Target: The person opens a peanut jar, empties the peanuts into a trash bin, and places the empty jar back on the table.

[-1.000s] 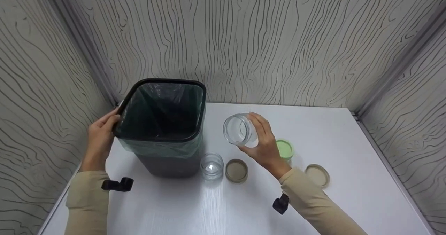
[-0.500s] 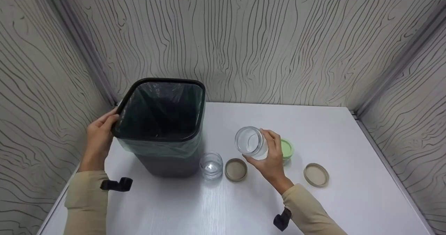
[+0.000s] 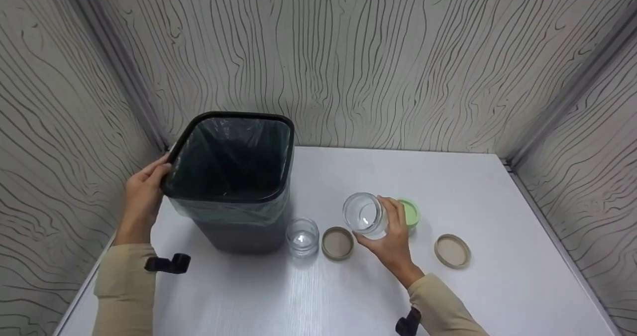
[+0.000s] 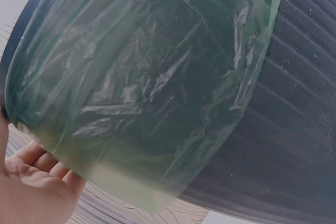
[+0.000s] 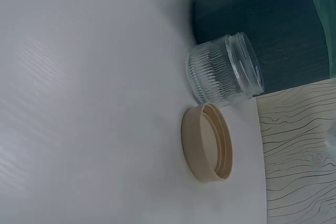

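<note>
My left hand (image 3: 144,191) grips the black rim of a dark bin (image 3: 239,239) at its left corner; the left wrist view shows its curled fingers (image 4: 47,163) beside the green liner bag (image 4: 142,72). With thumb and fingers my right hand (image 3: 390,236) holds a clear glass jar (image 3: 362,214), its open mouth tilted toward the bin side. A second clear jar (image 3: 302,239) stands upright and lidless by the bin. To its right lies a beige lid (image 3: 338,243), inner side up. The right wrist view shows that ribbed jar (image 5: 212,74) and lid (image 5: 202,142), but not the hand.
Behind the right hand stands a green-topped container (image 3: 409,212), partly hidden. Another beige lid (image 3: 452,251) lies farther right on the white table (image 3: 507,286). Wood-patterned panels (image 3: 318,62) enclose the table at the back and both sides.
My right hand has moved right, down and away from the bin with the jar, whose mouth has turned more upward. The left hand and the bin stay put.
</note>
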